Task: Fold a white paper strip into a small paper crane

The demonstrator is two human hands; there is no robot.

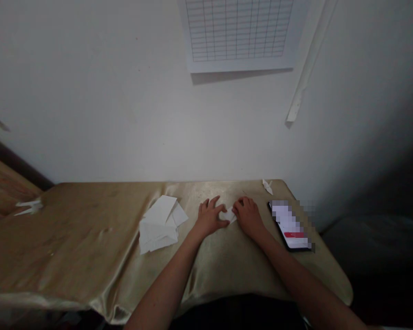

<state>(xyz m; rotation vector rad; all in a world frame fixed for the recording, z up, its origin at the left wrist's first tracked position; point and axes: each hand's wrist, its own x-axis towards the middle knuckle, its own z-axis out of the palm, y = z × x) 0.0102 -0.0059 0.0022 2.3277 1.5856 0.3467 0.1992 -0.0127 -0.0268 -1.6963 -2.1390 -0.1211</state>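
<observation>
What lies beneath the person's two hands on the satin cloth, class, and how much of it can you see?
A small piece of white paper lies on the gold satin cloth, partly under the left hand and right hand. Only its middle shows; the rest is covered, so its full shape cannot be seen.

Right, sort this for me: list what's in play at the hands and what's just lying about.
In play:
- left hand
- right hand
- small white paper piece between them
- stack of white paper sheets

Lying about:
- smartphone
- small folded paper at the far table edge
- grid chart on the wall
- satin tablecloth
</observation>
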